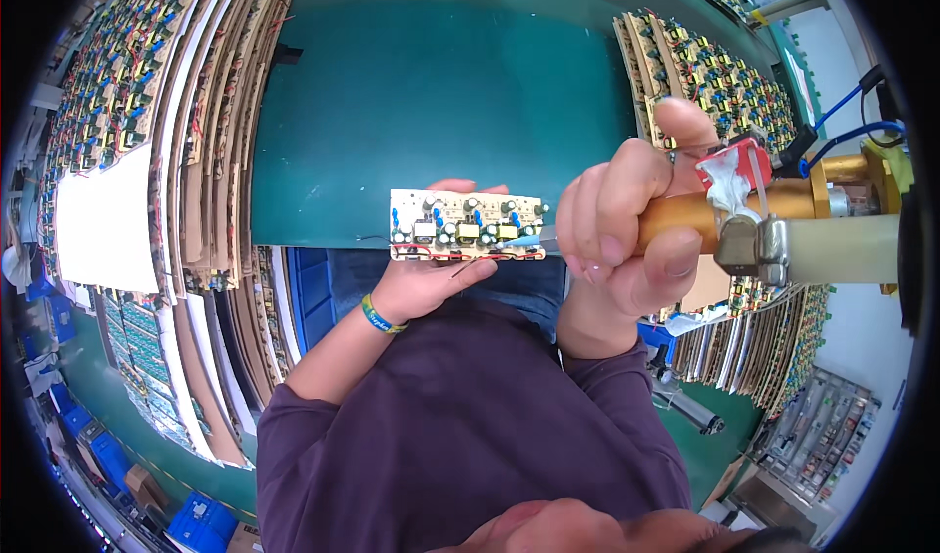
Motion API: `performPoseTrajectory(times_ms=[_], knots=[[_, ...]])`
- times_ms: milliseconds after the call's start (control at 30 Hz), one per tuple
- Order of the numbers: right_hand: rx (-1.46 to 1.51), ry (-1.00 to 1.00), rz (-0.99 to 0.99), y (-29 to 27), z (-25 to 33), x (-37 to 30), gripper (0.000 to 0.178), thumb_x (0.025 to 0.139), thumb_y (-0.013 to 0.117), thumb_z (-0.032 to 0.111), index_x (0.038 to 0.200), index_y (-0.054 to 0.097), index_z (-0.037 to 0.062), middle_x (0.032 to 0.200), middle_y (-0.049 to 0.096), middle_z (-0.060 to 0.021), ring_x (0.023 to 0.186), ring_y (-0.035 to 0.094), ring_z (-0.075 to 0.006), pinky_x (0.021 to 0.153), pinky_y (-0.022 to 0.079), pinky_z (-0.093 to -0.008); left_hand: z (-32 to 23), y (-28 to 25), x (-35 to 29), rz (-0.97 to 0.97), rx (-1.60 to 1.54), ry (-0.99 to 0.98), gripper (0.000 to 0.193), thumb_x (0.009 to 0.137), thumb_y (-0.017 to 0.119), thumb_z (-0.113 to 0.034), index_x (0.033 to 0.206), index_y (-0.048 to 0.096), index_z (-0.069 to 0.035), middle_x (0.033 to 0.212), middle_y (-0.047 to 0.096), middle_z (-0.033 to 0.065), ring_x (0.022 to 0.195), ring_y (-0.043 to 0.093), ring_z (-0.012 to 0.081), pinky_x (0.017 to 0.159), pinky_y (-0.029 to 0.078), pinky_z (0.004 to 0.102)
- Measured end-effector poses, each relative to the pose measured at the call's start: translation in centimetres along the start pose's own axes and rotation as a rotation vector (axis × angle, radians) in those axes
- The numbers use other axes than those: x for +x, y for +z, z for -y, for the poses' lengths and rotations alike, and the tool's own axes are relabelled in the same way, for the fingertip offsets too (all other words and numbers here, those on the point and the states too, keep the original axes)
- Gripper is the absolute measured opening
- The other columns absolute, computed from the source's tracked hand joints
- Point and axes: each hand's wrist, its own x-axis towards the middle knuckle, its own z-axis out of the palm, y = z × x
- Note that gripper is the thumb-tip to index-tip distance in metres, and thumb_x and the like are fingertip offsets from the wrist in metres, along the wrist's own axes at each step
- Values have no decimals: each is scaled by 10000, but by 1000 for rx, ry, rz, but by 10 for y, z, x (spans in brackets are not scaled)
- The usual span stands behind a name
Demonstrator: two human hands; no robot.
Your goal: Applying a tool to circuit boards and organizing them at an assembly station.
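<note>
My left hand (428, 289) is closed around a narrow circuit board (416, 210), thumb at the near edge and fingers behind the far edge. The board lies level, component side up, with capacitors, yellow transformers, blue parts and red wires. My right hand (619, 210) grips a dispensing gun (685, 216) with a copper-coloured barrel, a red lever and a metal clamp. Its pale blue tapered nozzle (524, 243) points left, and the tip is over the board's near right part. Whether the tip touches a component I cannot tell.
A green work table (441, 93) lies ahead. Tall stacks of circuit boards (117, 73) with cardboard between them stand at the left; more boards (725, 73) are at the far right. Blue air hoses (852, 137) run to the gun. Blue bins (203, 522) sit low at the left.
</note>
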Motion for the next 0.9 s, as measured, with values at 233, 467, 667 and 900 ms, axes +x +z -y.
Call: performPoseTrajectory(times_ms=[233,467,667,900], knots=[[-11,31,22,5,4,3,667,897,569,370,1337,227,5,647,456,-26,427,411,-87,376,385,-222,-2,4,-3,57,130,47,692,781,661,43,1324,245,-58,1364,423,160,1226,451,211,990,405,338],[-8,37,32,7,0,3,638,898,565,377,1324,245,29,657,456,-23,429,403,-85,376,380,-228,-9,5,-5,133,235,66,687,787,622,80,1343,241,-51,1367,423,159,1221,457,211,977,414,327],[24,36,50,7,-2,3,612,901,557,383,1315,270,35,661,451,-13,438,403,-81,382,381,-223,-8,5,-8,128,212,29,684,785,619,79,1345,248,-47,1347,441,152,1206,470,210,973,411,323],[98,30,95,6,-7,4,555,907,550,372,1289,316,45,659,442,-9,449,403,-82,395,381,-219,-4,7,-7,139,151,65,665,779,607,92,1337,271,-42,1339,446,147,1210,465,207,975,406,320]])
